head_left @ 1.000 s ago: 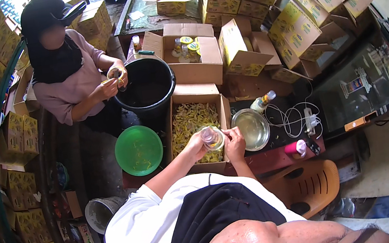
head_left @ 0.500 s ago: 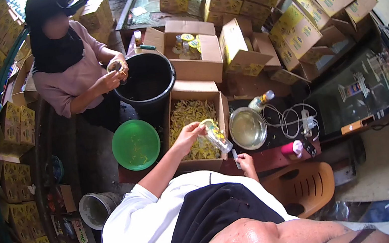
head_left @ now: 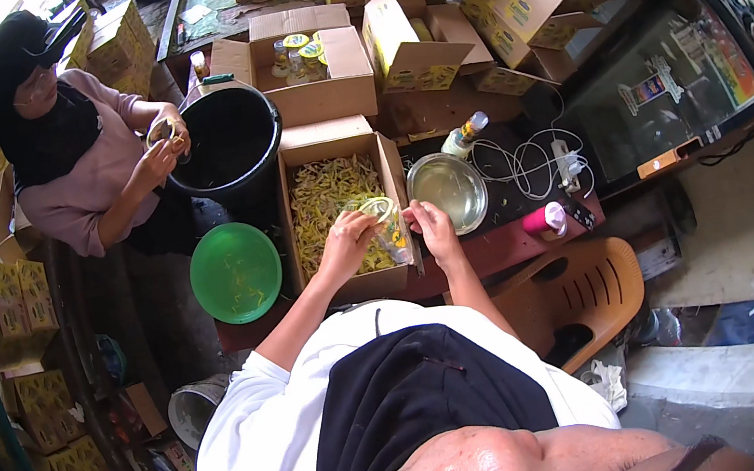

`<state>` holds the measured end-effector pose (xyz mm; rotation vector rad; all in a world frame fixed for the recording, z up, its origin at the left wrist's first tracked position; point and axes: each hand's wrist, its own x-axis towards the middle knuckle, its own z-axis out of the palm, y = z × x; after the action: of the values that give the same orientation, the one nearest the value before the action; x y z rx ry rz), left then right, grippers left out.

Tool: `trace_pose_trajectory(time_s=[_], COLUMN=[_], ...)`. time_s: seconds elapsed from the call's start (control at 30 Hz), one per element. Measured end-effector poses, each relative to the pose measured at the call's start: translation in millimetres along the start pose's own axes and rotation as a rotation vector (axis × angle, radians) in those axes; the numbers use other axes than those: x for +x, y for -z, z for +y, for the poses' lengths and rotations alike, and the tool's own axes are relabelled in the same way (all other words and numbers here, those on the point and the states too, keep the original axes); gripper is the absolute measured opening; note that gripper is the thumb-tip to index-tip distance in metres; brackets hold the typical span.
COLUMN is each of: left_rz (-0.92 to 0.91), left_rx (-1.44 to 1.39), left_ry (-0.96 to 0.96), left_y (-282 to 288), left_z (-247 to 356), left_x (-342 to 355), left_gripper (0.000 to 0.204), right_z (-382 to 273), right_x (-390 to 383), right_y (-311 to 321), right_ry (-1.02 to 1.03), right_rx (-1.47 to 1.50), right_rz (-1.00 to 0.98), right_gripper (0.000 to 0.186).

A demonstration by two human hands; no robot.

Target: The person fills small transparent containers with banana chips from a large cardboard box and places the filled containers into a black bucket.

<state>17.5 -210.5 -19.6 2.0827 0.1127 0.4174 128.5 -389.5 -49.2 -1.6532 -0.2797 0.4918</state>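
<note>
Over an open carton of thin yellow scraps, my left hand is closed on a clear container with a yellowish rim and a colourful patch on its side, held tilted. My right hand is raised at the container's right side with fingers drawn together; what they pinch is too small to make out. A steel bowl of clear liquid sits just right of that hand, and a bottle stands behind the bowl. A green plastic basin lies left of the carton.
A co-worker at left handles a small round item beside a black bucket. Cartons pile behind. White cables, a pink cylinder, a glass-fronted cabinet and an orange chair are at right.
The container went from end-on to sideways, then shifted slightly. My right hand dropped with a white strip, then rose beside the container. The whole view has shifted, scenery moving up and left.
</note>
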Motion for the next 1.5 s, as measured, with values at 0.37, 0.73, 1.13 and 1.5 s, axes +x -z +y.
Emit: trace_pose_trajectory(time_s=[0.37, 0.73, 1.13, 1.5], left_rz=[0.086, 0.171, 0.010, 0.057], left_rx=[0.184, 0.325, 0.230, 0.230], left_ry=[-0.226, -0.233, -0.335, -0.323], left_y=[-0.8, 0.6, 19.8, 28.1], left_z=[-5.9, -6.3, -20.7, -12.6], left_x=[-3.5, 1.4, -1.8, -7.4], left_gripper=[0.016, 0.027, 0.036, 0.050], right_z=[-1.1, -8.9, -26.9, -26.7], right_x=[14.2, 5.6, 18.1, 20.8], right_y=[-1.4, -15.3, -16.6, -13.7], right_ry=[-0.109, -0.036, 0.227, 0.065], right_rx=[0.242, 0.148, -0.165, -0.008], right_rz=[-0.112, -0.193, -0.111, -0.343], right_gripper=[0.013, 0.019, 0.030, 0.023])
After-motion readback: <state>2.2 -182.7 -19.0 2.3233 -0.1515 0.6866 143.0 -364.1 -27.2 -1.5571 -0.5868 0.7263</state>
